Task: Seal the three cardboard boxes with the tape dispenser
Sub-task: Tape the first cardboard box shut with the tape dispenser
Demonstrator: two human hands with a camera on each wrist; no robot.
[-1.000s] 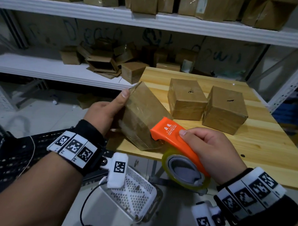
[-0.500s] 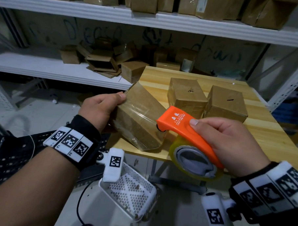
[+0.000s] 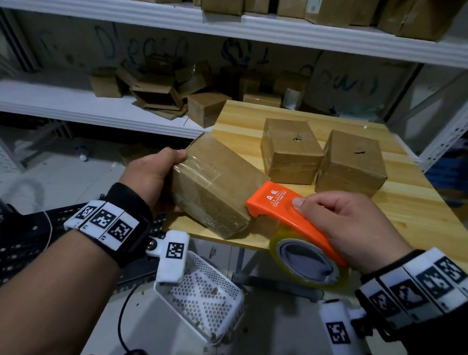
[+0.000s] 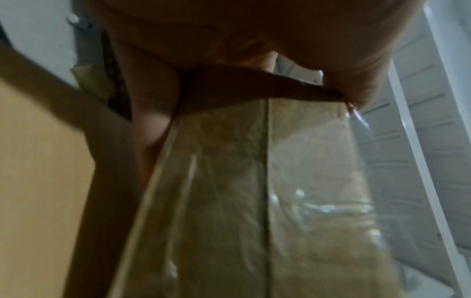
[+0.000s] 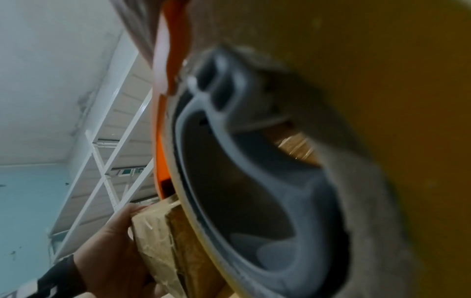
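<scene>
My left hand (image 3: pixel 158 174) grips a brown cardboard box (image 3: pixel 213 184) by its left end, tilted on the near left corner of the wooden table (image 3: pixel 419 212). Clear tape wraps its near side (image 4: pixel 229 201). My right hand (image 3: pixel 341 219) holds the orange tape dispenser (image 3: pixel 280 206), its nose against the box's right lower corner. The yellowish tape roll (image 3: pixel 307 263) hangs below my hand and fills the right wrist view (image 5: pixel 254 181). Two more brown boxes, one (image 3: pixel 290 150) left and one (image 3: pixel 351 161) right, stand upright on the table behind.
White metal shelves (image 3: pixel 70 103) behind the table carry several loose cardboard boxes. A white perforated basket (image 3: pixel 203 296) sits on the floor below the table's near edge, with a black perforated rack (image 3: pixel 10 242) at the left.
The box has tipped lower toward the table, my left thumb shifting to its upper left edge. The dispenser has slid down and right along the box to its lower right corner.
</scene>
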